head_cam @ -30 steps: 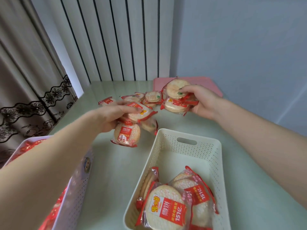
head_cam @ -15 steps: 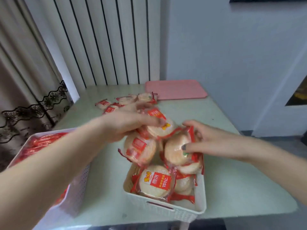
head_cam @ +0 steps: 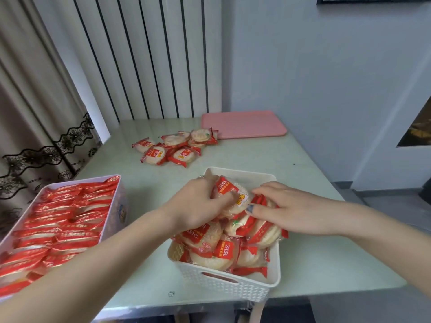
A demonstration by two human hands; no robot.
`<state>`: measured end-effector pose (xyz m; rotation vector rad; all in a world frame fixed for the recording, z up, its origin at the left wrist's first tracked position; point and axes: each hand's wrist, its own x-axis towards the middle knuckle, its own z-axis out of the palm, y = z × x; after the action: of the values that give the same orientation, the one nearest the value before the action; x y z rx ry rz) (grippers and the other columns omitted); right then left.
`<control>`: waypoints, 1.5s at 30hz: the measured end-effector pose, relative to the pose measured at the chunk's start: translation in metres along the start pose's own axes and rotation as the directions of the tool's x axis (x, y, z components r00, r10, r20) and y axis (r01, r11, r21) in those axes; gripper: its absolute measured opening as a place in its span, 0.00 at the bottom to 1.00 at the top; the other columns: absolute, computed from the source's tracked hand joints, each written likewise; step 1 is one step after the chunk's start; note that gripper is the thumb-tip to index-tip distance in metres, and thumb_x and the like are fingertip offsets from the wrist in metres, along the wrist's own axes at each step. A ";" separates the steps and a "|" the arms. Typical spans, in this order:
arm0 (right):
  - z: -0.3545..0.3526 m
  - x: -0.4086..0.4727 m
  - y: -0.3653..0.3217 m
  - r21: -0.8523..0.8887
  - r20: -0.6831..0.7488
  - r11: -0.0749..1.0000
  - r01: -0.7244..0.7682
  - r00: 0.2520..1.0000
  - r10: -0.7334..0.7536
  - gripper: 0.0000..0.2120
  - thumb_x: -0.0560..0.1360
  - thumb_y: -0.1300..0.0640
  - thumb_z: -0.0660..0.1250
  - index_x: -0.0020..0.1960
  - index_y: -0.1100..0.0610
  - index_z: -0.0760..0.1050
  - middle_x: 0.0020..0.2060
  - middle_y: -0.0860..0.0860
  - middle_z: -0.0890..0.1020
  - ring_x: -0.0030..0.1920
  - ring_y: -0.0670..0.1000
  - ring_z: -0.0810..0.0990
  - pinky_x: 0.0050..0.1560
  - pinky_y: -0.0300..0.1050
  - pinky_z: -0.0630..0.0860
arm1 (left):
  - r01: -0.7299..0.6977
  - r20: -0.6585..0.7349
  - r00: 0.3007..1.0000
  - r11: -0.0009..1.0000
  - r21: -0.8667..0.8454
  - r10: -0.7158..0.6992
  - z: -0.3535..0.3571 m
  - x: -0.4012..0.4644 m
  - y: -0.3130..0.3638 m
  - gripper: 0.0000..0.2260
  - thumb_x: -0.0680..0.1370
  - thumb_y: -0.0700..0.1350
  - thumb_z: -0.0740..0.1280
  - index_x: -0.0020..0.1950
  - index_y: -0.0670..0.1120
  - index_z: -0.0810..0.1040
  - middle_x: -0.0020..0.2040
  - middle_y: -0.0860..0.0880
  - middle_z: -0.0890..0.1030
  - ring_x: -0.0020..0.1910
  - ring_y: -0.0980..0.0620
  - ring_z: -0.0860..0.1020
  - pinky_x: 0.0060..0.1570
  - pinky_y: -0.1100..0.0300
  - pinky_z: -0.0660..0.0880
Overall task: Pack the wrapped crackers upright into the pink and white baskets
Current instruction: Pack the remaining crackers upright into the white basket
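Two hands over white basket (head_cam: 224,282) at 6 o'clock | left hand (head_cam: 198,206) grips cracker pack (head_cam: 229,194), right hand (head_cam: 286,210) pinches red wrappers (head_cam: 261,226) | wrappers read "151Z" | pink basket (head_cam: 114,220) full, 9 o'clock | loose crackers (head_cam: 172,150), 12 o'clock | pink lid (head_cam: 242,124) beyond.

Both hands and heaped cracker packs (head_cam: 217,250) crowded the white basket (head_cam: 233,285), leaving bare room only at its far end. Open tabletop (head_cam: 314,206) lay to the right; the packed pink basket (head_cam: 112,220) blocked the left, loose packs (head_cam: 177,148) and a pink lid (head_cam: 242,124) stood beyond.
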<state>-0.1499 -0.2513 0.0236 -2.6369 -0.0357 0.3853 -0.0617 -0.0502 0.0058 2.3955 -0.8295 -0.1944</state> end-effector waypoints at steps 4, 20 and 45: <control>-0.008 0.004 -0.002 0.059 -0.062 0.998 0.005 0.998 -0.001 0.19 0.79 0.38 0.61 0.64 0.46 0.76 0.60 0.44 0.76 0.59 0.43 0.76 0.66 0.44 0.71 | 0.047 0.022 0.999 0.986 -0.157 -0.044 -0.003 0.009 -0.013 0.12 0.76 0.56 0.71 0.54 0.51 0.76 0.48 0.53 0.82 0.48 0.55 0.81 0.50 0.57 0.77; -0.026 0.054 0.008 0.563 -0.222 0.827 0.000 0.963 0.150 0.22 0.68 0.40 0.75 0.58 0.48 0.78 0.54 0.46 0.85 0.57 0.43 0.80 0.57 0.40 0.71 | 0.091 -0.072 0.978 0.708 -0.700 -0.198 -0.024 0.055 -0.010 0.06 0.77 0.41 0.74 0.51 0.46 0.80 0.47 0.47 0.86 0.39 0.55 0.82 0.34 0.69 0.74; -0.017 0.122 -0.026 -0.458 -0.274 0.805 0.378 0.801 -0.532 0.06 0.75 0.61 0.68 0.42 0.55 0.72 0.37 0.47 0.75 0.40 0.51 0.74 0.42 0.53 0.75 | -0.123 0.242 0.970 0.897 0.425 0.018 -0.024 0.024 -0.015 0.22 0.79 0.64 0.62 0.65 0.50 0.72 0.53 0.50 0.75 0.55 0.50 0.69 0.55 0.59 0.59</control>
<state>-0.0269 -0.2253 0.0178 -2.9003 -0.6854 -0.3630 -0.0272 -0.0438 0.0179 2.7923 -1.1734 -0.2893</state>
